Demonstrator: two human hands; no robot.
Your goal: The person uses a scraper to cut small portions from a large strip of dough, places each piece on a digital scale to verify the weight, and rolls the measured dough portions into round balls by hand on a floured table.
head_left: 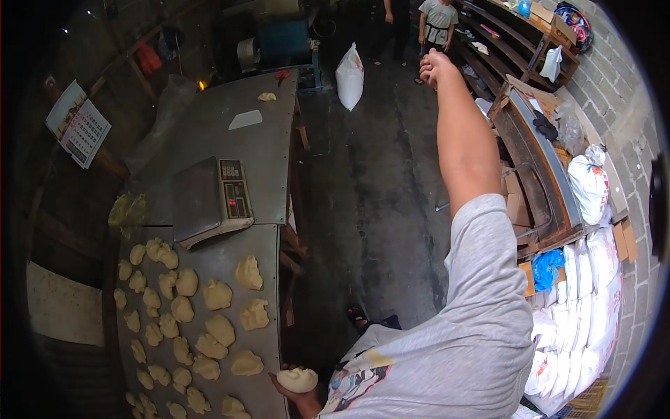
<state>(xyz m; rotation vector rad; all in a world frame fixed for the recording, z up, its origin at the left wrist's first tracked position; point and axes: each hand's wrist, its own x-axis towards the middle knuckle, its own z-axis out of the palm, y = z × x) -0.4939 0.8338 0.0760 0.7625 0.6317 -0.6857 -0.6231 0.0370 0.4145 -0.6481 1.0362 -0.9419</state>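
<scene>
My left hand (305, 401) is closed round a smooth, pale lump of dough (297, 380) at the table's near right edge. My right arm is stretched far forward over the walkway. At its end my right hand (435, 68) has its fingers curled in, and nothing shows in them. Many rough dough pieces (218, 295) lie spread over the metal-topped table (269, 241) on the left, beside my left hand. Beyond the dough stands a digital scale (209, 199) with a flat pan.
Farther along the table lie a white flat sheet (246, 120) and a small dough scrap (266, 96). A white sack (350, 78) stands on the floor ahead. Two people (438, 19) stand at the far end. Shelves (499, 45) and stacked white sacks (579, 314) line the right.
</scene>
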